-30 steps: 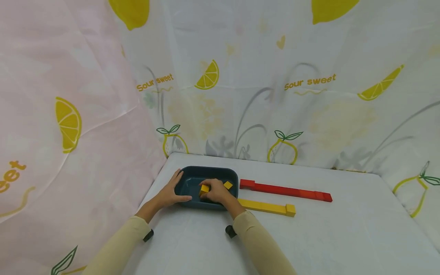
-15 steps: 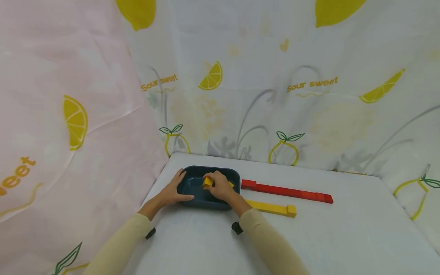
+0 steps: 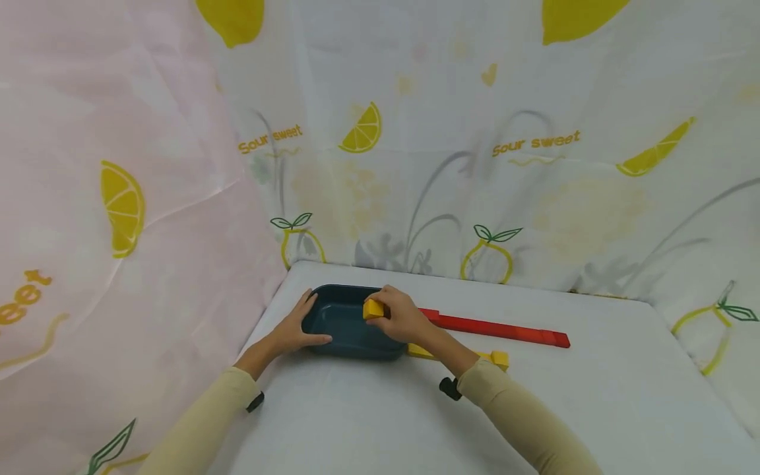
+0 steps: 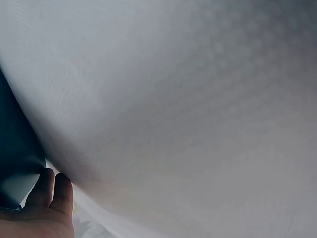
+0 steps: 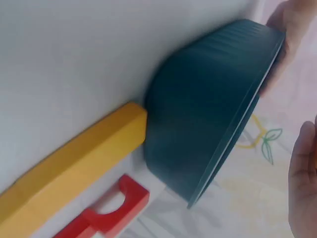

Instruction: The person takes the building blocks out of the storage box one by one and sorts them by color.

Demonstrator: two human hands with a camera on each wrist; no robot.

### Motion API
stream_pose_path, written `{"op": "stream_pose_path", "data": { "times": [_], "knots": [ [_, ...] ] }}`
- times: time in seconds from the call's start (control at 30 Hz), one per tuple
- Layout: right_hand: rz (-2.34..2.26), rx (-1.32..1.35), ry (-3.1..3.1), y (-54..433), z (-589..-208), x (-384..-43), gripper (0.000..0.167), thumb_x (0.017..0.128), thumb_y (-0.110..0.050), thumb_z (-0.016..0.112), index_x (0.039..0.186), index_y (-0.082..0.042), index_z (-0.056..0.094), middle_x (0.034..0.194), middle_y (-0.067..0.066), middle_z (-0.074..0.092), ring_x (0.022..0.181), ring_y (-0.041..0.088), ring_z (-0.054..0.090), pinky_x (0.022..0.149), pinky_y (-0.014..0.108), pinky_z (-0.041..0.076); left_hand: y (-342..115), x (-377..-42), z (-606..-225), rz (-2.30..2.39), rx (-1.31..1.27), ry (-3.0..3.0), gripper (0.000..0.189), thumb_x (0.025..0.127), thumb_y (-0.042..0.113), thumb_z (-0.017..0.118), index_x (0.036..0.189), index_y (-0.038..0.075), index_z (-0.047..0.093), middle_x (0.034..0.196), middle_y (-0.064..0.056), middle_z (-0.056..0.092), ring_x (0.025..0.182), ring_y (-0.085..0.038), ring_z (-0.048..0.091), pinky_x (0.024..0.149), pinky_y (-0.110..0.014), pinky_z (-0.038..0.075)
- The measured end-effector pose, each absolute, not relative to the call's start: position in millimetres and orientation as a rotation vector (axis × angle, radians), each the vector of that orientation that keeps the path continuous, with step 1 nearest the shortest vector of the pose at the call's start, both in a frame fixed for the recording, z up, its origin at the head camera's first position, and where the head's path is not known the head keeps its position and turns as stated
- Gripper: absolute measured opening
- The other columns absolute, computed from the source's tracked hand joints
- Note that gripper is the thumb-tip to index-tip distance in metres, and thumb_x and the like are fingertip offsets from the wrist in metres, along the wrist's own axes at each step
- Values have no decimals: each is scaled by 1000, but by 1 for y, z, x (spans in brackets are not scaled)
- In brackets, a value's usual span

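Observation:
In the head view, my left hand (image 3: 291, 330) rests on the left end of a dark teal basin (image 3: 329, 353), its fingers spread along the end and its thumb over the front rim. The left wrist view shows two of its fingers against the basin's side. My right hand (image 3: 406, 316) is above the basin's right end and pinches a small yellow block (image 3: 373, 309) between thumb and fingers. In the right wrist view, only part of the right hand (image 5: 302, 183) shows at the edge. The basin's right inside is hidden behind the right hand.
Right of the basin, a row of yellow blocks (image 5: 74, 158) begins against its wall and ends in a raised yellow cube (image 3: 501, 359). Behind it runs a row of red blocks (image 3: 493, 328), with a notched red block (image 5: 130, 201) at its near-basin end. White cloth covers the table (image 3: 356, 409).
My right hand has lifted the yellow block from inside the basin and moved right and up toward the basin's right rim. My left hand has stayed on the basin.

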State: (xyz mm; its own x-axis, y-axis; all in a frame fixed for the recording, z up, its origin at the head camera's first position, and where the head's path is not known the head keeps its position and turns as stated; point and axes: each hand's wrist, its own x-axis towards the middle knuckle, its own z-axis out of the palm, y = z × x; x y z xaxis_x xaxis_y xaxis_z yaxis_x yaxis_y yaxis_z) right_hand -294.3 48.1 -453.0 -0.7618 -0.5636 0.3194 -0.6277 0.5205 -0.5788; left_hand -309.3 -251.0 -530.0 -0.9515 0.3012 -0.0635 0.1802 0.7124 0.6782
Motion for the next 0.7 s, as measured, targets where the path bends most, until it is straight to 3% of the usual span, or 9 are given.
{"op": "stream_pose_path", "data": {
  "times": [0.4, 0.7],
  "knots": [
    [1188, 1067, -2713, 122, -445, -239, 32, 84, -10, 78, 114, -14, 67, 100, -3, 58, 81, 14, 55, 68, 21, 55, -252, -303, -531, 1052, 400, 2768, 120, 75, 58, 79, 160, 15, 7, 168, -11, -5, 152, -43, 10, 114, -69, 23],
    [1128, 852, -2779, 179, -445, -232, 34, 83, -10, 79, 114, -16, 66, 99, -5, 58, 84, 14, 56, 71, 20, 55, -250, -307, -530, 1051, 412, 2772, 121, 74, 60, 78, 160, 14, 7, 168, -11, -4, 152, -42, 11, 114, -68, 22]
  ]
}}
